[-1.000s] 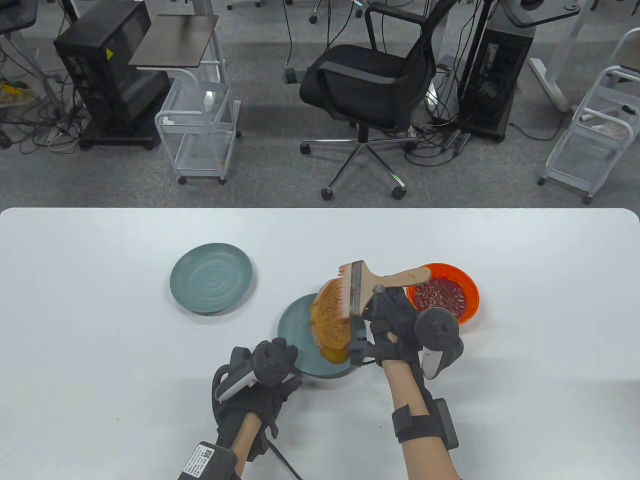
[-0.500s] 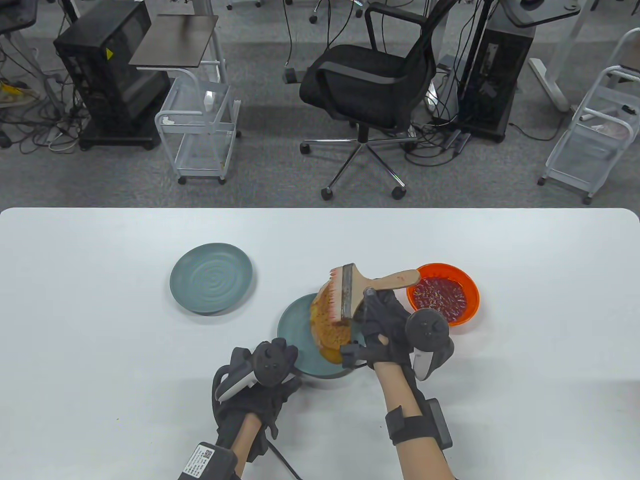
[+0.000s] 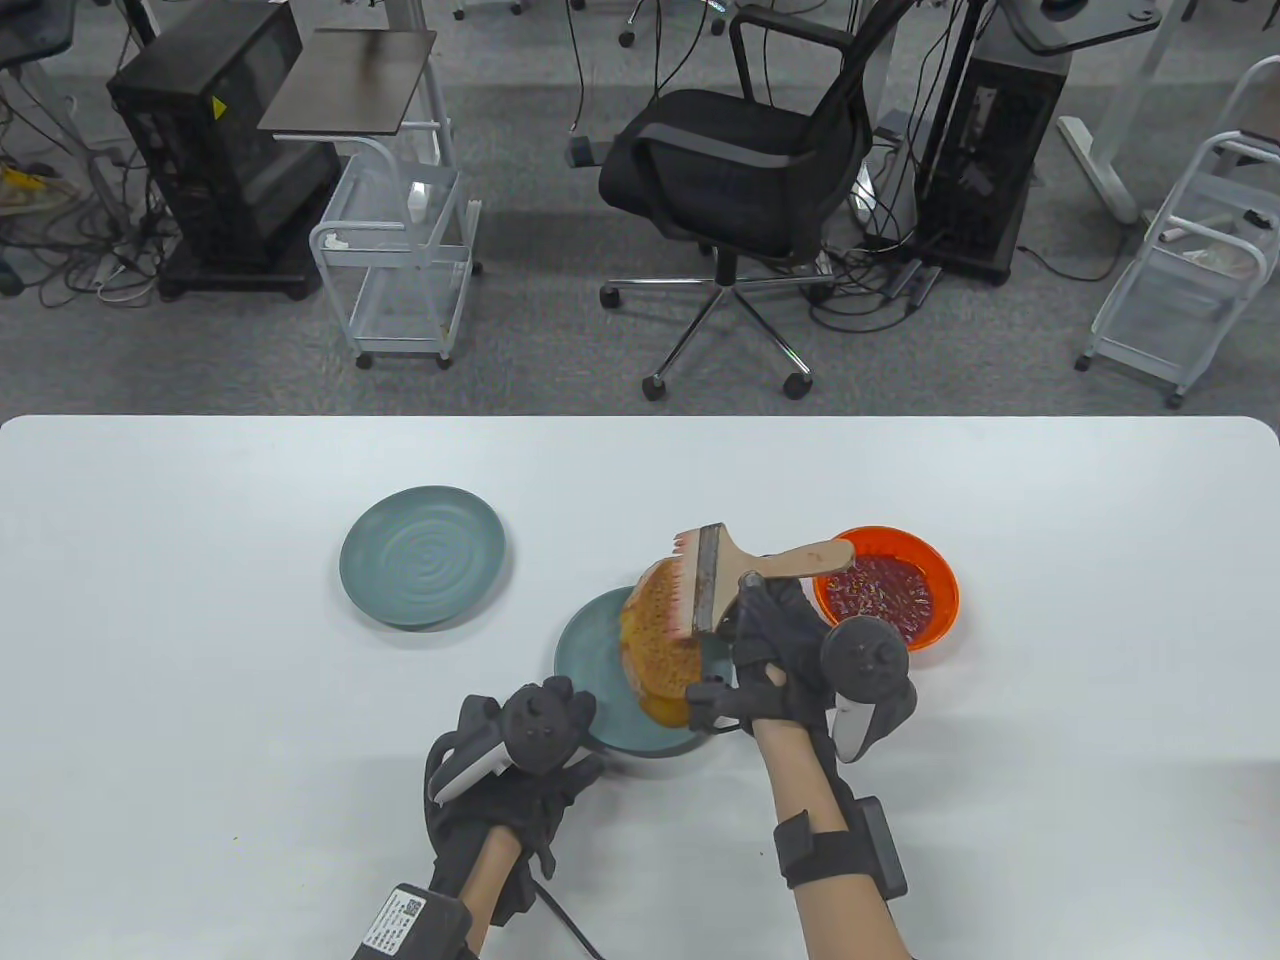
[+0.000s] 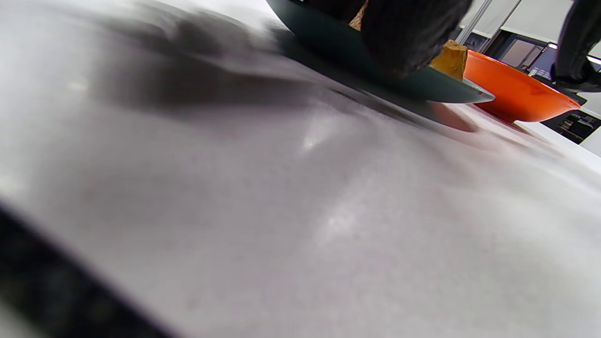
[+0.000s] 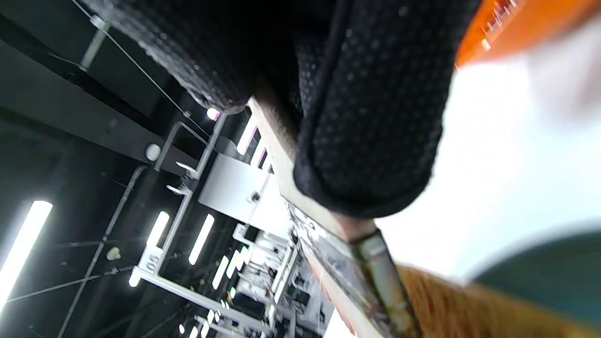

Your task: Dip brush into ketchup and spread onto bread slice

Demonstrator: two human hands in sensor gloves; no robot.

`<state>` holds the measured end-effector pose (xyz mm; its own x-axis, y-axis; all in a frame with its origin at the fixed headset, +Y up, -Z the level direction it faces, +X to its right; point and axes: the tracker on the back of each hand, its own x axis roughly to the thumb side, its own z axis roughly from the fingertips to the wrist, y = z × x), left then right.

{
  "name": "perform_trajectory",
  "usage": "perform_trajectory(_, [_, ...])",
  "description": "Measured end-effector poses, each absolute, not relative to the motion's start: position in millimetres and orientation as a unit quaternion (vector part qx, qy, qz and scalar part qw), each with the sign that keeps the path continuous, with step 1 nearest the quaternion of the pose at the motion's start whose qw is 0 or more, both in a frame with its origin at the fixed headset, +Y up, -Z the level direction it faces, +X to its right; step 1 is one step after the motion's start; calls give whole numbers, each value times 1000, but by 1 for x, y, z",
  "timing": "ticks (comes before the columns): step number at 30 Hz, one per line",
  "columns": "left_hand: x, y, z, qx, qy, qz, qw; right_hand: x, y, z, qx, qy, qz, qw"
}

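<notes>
The right hand point(image 3: 775, 650) has its grip clenched on the brush point(image 3: 735, 580), bristles touching the bread slice point(image 3: 655, 640) on the plate point(image 3: 590, 650) near the surface's front edge, beside the ketchup bowl point(image 3: 900, 590); whether the left hand point(image 3: 525, 760) grasps anything cannot be told.

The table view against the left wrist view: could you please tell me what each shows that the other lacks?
Only the table view shows the right hand holding the brush on the bread, and a second, bare plate. Only the left wrist view shows the bowl's outer wall side-on. Both show the bread's plate and the bowl.
</notes>
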<state>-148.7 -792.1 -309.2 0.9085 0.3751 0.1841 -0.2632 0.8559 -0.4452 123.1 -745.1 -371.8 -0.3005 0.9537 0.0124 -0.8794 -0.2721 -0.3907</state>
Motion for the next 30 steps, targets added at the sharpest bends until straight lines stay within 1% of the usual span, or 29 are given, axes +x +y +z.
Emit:
perform_trajectory(4, [-151, -794, -309, -211, -134, 176, 952, 118, -747, -373, -111, -167, 805, 558])
perform_trajectory(5, [-151, -794, -309, -211, -134, 176, 952, 120, -746, -373, -109, -177, 808, 551])
perform_trajectory(7, [-150, -794, -309, -212, -134, 176, 952, 132, -738, -372, -97, -225, 828, 504])
perform_trajectory(8, [-150, -794, -309, -213, -134, 175, 952, 136, -735, -371, -96, -238, 832, 492])
perform_trajectory(11, [-149, -793, -309, -214, -131, 173, 952, 144, -728, -367, -90, -272, 830, 479])
perform_trajectory(13, [-148, -793, -309, -214, -130, 173, 953, 142, -728, -368, -82, -257, 824, 497])
perform_trajectory(16, [-147, -793, -310, -213, -128, 172, 953, 131, -735, -371, -73, -212, 805, 550])
perform_trajectory(18, [-147, -793, -310, -213, -128, 172, 953, 122, -741, -372, -69, -187, 807, 557])
perform_trajectory(20, [-147, -793, -310, -213, -128, 172, 953, 118, -744, -372, -68, -180, 813, 549])
perform_trajectory(23, [-147, -793, -310, -214, -128, 174, 953, 125, -743, -373, -70, -205, 831, 513])
perform_trajectory(27, [-148, -793, -311, -216, -130, 175, 952, 138, -731, -372, -49, -254, 853, 453])
perform_trajectory(30, [-147, -792, -311, -218, -127, 174, 952, 138, -724, -369, -45, -268, 849, 453])
